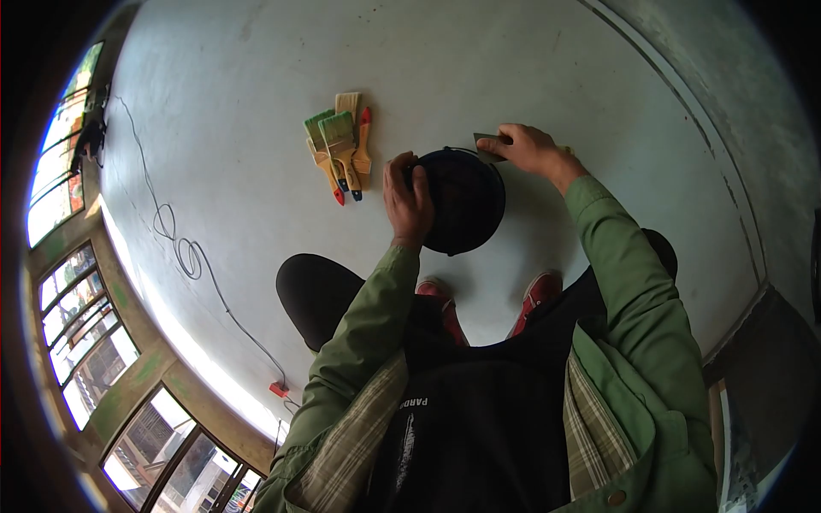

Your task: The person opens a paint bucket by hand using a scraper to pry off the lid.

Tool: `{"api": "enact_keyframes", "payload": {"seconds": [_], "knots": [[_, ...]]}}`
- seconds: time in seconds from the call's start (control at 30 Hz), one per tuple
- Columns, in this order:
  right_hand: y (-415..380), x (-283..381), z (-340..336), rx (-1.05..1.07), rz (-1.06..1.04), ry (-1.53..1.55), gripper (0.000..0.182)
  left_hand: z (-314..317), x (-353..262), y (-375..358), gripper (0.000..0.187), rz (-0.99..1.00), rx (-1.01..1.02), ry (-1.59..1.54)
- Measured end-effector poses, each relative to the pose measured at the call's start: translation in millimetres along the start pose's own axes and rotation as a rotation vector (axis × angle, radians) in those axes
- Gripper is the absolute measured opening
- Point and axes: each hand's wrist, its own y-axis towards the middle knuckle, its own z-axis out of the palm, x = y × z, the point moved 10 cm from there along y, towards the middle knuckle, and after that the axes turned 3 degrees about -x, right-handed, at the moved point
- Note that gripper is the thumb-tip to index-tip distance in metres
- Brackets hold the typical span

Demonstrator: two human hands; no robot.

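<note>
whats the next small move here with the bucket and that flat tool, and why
Probably dip the flat tool into the dark bucket. The right hand holds it at the bucket's far rim, while the left hand grips the near rim, steadying it on the floor.

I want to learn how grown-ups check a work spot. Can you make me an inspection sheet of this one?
Surface: pale grey smooth floor, with a dark line near one edge.
Job's things: round dark bucket standing on the floor; flat grey scraper-like blade.
Clutter: pile of wooden-handled paintbrushes with green bristles lying beside the bucket.
Hands: left hand grips the bucket rim; right hand holds the blade at the far rim.
Cables: thin looped cable across the floor, ending at a small red plug.
Surroundings: green-framed windows along one wall.
</note>
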Motion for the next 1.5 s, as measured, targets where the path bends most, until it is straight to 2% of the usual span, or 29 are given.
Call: {"api": "enact_keyframes", "payload": {"seconds": [0.13,0.23,0.3,0.43,0.5,0.63,0.7,0.73,0.8,0.83,0.9,0.93,1.0,1.13,1.2,1.33,1.4,1.43,1.5], "knots": [[16.1,-18.2,18.8,0.045,-0.036,0.109,0.069,-1.6,5.0,0.5,0.024,-0.016,-0.007,-0.005],[18.9,-26.4,33.2,0.137,0.017,0.203,0.063,-2.3,1.1,1.2,0.024,-0.017,-0.004,-0.020],[11.4,-33.8,50.0,0.272,0.120,0.316,0.063,-1.0,3.4,1.9,0.025,-0.056,-0.002,-0.034],[14.5,-30.9,53.1,0.222,0.078,0.376,0.064,-2.6,4.2,2.3,0.025,0.006,-0.034,0.031],[17.6,-21.7,34.8,0.061,-0.038,0.332,0.064,-0.7,3.0,0.8,0.025,0.005,-0.020,0.061],[23.7,-9.2,27.5,0.048,-0.089,0.297,0.063,1.1,-12.4,3.2,0.025,0.060,-0.014,0.129],[26.2,-15.8,48.0,0.216,0.033,0.426,0.062,5.8,-19.2,3.4,0.026,0.095,-0.007,0.294],[26.9,-16.9,47.8,0.211,0.032,0.428,0.062,7.2,-21.6,4.3,0.026,0.100,-0.005,0.293],[20.7,-23.3,63.9,0.384,0.162,0.508,0.057,9.8,-22.4,5.8,0.028,0.085,0.002,0.361],[19.9,-22.1,63.0,0.383,0.163,0.508,0.057,9.9,-22.8,6.0,0.028,0.085,0.003,0.360],[25.4,-12.8,41.1,0.196,0.026,0.385,0.065,13.7,-22.2,5.8,0.029,0.095,0.031,0.444],[24.7,-12.4,37.6,0.194,0.029,0.385,0.065,14.4,-21.6,5.6,0.029,0.095,0.033,0.441],[27.0,3.0,9.3,0.020,-0.110,0.118,0.068,13.0,-24.9,5.5,0.030,0.141,0.025,0.436],[13.6,12.1,-11.2,-0.091,-0.109,-0.010,0.070,11.7,-23.7,4.5,0.030,0.147,0.005,0.425],[7.3,24.7,-23.6,-0.199,-0.201,-0.061,0.070,8.6,-21.2,3.9,0.029,0.131,-0.021,0.436],[13.8,23.1,-23.6,-0.180,-0.184,-0.113,0.069,8.5,-18.5,4.3,0.029,0.104,-0.025,0.461],[26.1,2.3,12.3,0.075,-0.080,0.114,0.070,7.3,-19.8,3.9,0.028,0.083,-0.031,0.484],[29.1,-0.5,15.8,0.068,-0.082,0.112,0.070,7.7,-22.3,5.8,0.028,0.089,-0.035,0.481],[30.0,-6.1,28.0,0.121,-0.042,0.258,0.058,8.2,-25.0,4.5,0.027,0.093,-0.030,0.516]]}}
